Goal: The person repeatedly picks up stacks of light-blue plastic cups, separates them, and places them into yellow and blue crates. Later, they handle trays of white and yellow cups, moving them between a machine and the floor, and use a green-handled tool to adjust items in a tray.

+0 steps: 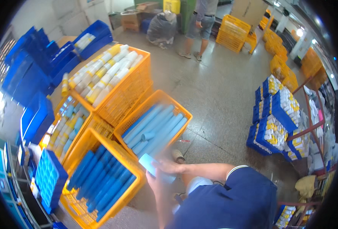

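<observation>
Close in front of my body I hold a light-blue roll [147, 162], tilted and partly smeared by motion. My left hand [156, 181] is closed around it from below. My right hand [169, 167] lies over its near part, closed on it, though the fingers are blurred. Just beyond my hands, a yellow-orange crate [187, 111] holds several long light-blue rolls [153, 122], with a shorter one on top. To the left of my hands stands another yellow-orange crate [137, 179] with several dark-blue rolls [100, 179].
A stacked crate [117, 100] of white and yellow rolls [104, 72] stands farther back, beside a crate of mixed rolls [68, 126]. Blue bins [31, 76] line the left. At right are blue crates [283, 108] of rolls and a metal rack [308, 131]. A person [203, 26] stands at the back.
</observation>
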Demonstrator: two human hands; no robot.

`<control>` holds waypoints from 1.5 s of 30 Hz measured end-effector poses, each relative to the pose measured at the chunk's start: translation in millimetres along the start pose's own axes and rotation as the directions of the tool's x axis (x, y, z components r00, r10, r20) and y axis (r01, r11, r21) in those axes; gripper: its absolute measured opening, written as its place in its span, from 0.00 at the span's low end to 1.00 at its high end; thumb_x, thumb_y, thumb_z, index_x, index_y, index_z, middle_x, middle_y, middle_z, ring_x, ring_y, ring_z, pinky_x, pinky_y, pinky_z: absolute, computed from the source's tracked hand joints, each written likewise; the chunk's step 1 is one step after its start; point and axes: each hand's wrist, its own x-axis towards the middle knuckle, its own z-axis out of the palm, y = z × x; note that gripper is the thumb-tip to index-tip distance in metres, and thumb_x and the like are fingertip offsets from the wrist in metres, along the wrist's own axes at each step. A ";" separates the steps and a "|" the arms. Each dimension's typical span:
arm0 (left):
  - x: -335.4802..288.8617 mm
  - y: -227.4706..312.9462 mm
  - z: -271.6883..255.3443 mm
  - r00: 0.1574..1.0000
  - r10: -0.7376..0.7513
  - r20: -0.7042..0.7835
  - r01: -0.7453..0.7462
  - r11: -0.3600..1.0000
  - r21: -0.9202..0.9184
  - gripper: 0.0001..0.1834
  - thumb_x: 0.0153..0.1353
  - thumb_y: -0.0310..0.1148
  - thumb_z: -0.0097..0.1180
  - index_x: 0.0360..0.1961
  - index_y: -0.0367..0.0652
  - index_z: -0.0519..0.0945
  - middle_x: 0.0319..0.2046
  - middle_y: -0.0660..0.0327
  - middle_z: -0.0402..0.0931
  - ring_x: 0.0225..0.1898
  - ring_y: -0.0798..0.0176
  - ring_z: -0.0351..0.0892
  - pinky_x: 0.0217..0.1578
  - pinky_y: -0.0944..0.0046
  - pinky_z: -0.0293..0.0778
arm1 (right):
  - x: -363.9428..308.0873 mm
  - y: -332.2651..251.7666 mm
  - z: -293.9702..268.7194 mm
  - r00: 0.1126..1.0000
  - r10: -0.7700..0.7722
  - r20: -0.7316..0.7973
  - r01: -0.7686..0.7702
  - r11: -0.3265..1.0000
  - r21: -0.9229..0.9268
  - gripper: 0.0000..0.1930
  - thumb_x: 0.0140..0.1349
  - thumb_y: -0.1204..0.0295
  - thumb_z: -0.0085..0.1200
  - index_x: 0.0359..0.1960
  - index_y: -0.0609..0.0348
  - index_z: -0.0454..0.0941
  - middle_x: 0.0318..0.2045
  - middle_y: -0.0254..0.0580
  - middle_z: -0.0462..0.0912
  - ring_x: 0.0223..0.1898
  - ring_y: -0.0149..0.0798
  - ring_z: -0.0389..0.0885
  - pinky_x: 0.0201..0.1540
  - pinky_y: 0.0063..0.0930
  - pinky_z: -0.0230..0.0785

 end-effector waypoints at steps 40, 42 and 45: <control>-206.2 90.1 -909.9 0.635 -0.063 -0.770 -0.131 0.974 -0.187 0.37 0.55 0.39 0.65 0.61 0.35 0.63 0.52 0.49 0.68 0.53 0.56 0.71 0.54 0.57 0.69 | 371.8 -398.3 802.0 0.825 -0.485 0.291 0.178 -0.265 -0.948 0.25 0.52 0.60 0.64 0.53 0.43 0.77 0.53 0.45 0.76 0.59 0.47 0.72 0.60 0.49 0.60; -195.4 104.1 -960.4 0.669 -0.065 -0.740 -0.103 0.978 -0.179 0.35 0.57 0.41 0.64 0.61 0.36 0.64 0.52 0.49 0.68 0.54 0.56 0.70 0.54 0.57 0.69 | 388.2 -404.5 827.6 0.863 -0.409 0.297 0.129 -0.390 -0.912 0.22 0.51 0.67 0.62 0.51 0.41 0.80 0.54 0.43 0.75 0.61 0.46 0.69 0.61 0.50 0.59; -163.0 137.2 -1023.6 0.731 -0.039 -0.681 -0.083 0.986 -0.145 0.34 0.58 0.44 0.62 0.60 0.36 0.66 0.51 0.51 0.69 0.52 0.56 0.72 0.52 0.57 0.71 | 378.2 -420.6 858.5 0.917 -0.293 0.270 0.127 -0.427 -0.895 0.40 0.47 0.58 0.69 0.64 0.46 0.67 0.59 0.46 0.72 0.63 0.46 0.67 0.63 0.50 0.58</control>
